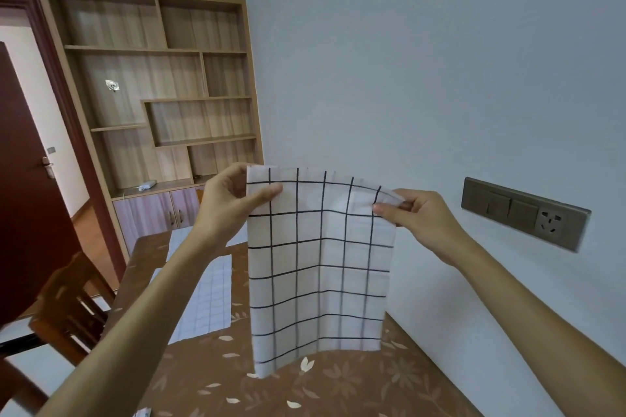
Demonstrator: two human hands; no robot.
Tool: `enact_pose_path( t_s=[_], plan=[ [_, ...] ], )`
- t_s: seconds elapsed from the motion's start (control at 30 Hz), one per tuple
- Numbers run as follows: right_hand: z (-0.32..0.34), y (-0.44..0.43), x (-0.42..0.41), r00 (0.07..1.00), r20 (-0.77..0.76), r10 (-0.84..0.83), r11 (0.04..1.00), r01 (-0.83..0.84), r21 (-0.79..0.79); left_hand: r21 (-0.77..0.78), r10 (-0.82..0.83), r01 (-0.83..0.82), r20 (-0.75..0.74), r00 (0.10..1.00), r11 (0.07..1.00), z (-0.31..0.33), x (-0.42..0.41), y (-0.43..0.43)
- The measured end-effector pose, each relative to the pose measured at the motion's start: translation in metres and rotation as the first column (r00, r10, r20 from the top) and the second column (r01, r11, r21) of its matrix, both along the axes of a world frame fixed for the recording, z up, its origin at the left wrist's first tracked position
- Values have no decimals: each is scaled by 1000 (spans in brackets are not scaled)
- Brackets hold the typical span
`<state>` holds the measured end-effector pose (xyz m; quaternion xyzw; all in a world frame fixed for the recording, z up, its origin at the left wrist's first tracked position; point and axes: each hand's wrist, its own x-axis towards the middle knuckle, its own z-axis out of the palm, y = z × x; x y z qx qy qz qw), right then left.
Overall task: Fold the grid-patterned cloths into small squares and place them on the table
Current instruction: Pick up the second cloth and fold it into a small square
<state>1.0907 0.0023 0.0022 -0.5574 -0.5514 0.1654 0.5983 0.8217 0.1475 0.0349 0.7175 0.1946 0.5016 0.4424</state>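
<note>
A pale wall (406, 44) fills the space behind the grip and runs off to its right. Far behind the left hand stand built-in wooden shelves (152, 78), and left of those a dark red door (27, 196) stands open. Below the grip lies the table (338, 389), under a brown cover printed with pale leaves, with a wooden chair (67, 308) at its left side.

The cloth (318, 264) - white with a black grid - hangs straight down from the grip, held up in the air in front of the person. Its lower edge comes down to the table, though whether it touches I cannot tell. A soft vertical crease runs down it nearer the right hand.

Under the left forearm a second cloth (206, 298) lies flat on the table. A third cloth (179, 240) lies just beyond it, towards the shelves. On the wall to the right of the grip, level with it, sits a grey switch panel (525, 213).

The left hand (233, 203) pinches the cloth's top left corner, thumb on the near face and fingers curled behind. The right hand (420, 220) pinches the top right corner the same way - thumb in front, fingers behind. The two hands are held apart, so the top edge between them is stretched nearly flat.
</note>
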Motion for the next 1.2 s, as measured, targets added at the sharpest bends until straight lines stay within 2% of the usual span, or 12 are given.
enact_pose_path(
  t_s=[0.1, 0.2, 0.27, 0.37, 0.43, 0.53, 0.67, 0.77, 0.87, 0.97, 1.1, 1.2],
  plan=[
    [6, 0, 3, 1000, -29, -10, 997, 12, 71, -7, -110, 111, -193, 975, 994, -13, -3, 4],
    [11, -3, 3, 998, -58, -8, 996, 13, 85, 79, -14, 44, -342, 940, 996, -27, 0, 9],
    [12, -5, 5, 996, -87, -20, 995, 29, 99, 150, 50, -1, -325, 944, 989, -29, 3, 11],
    [11, -11, 9, 992, -127, 21, 998, -13, 66, 100, 11, 9, -204, 979, 995, -20, 7, 6],
    [1, -11, 11, 999, -39, 16, 1000, -16, 1, 85, -15, 30, -174, 985, 996, -13, 9, 4],
    [-15, -6, 9, 999, 42, -5, 1000, 6, -28, 155, 3, 25, -177, 984, 988, -8, 6, 3],
    [-14, -3, 15, 976, 209, -60, 997, 50, 52, 276, 66, 3, -239, 969, 961, -9, -4, 7],
    [-7, -2, 20, 962, 264, -65, 996, 45, 81, 399, 145, -20, -287, 947, 917, -11, -11, 11],
    [-4, 2, 23, 962, 270, -37, 996, 13, 89, 458, 154, -7, -286, 946, 889, -8, -16, 11],
    [-4, 2, 25, 960, 277, -48, 997, 27, 79, 479, 201, -47, -276, 940, 877, -7, -19, 12],
    [-4, 0, 27, 934, 346, -93, 994, 69, 80, 432, 240, -88, -311, 920, 897, -6, -18, 11],
    [0, -2, 25, 954, 296, -47, 998, 35, 46, 417, 211, -66, -313, 926, 907, -7, -20, 10]
  ],
)
